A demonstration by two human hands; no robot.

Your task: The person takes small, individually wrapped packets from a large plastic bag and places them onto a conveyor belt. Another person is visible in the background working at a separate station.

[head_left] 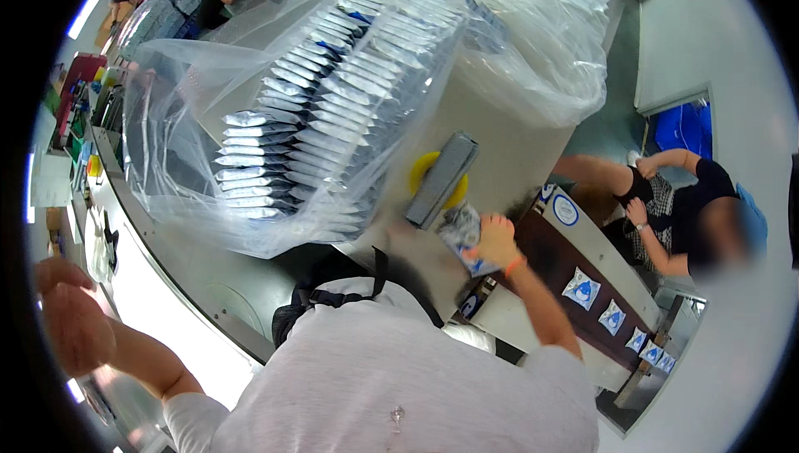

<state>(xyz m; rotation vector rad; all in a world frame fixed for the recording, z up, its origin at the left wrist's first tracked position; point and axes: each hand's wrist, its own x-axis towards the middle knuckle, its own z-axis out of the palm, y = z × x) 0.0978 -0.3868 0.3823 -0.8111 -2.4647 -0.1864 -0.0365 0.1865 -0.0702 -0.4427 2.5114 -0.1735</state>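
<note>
My right hand (498, 241), with an orange band at the wrist, grips a small silver-and-blue sachet (459, 230) at the near end of a dark conveyor belt (545, 255). Just left of it, a long grey block (444, 180) lies across a yellow ring (421, 171) on the table. Out at the far left rim is my raised left hand (79, 328), away from the sachets; its fingers are blurred and partly cut off. In front of me, a large clear plastic bag (179, 178) lies open around rows of silver sachets (333, 112) standing on edge.
More sachets (581, 288) lie spaced along the belt. A seated person (687, 203) in dark clothes is beyond it at the right. Another clear bag (541, 62) covers the table's far right. A bright white surface (175, 286) runs along the left. Other people sit at the back left.
</note>
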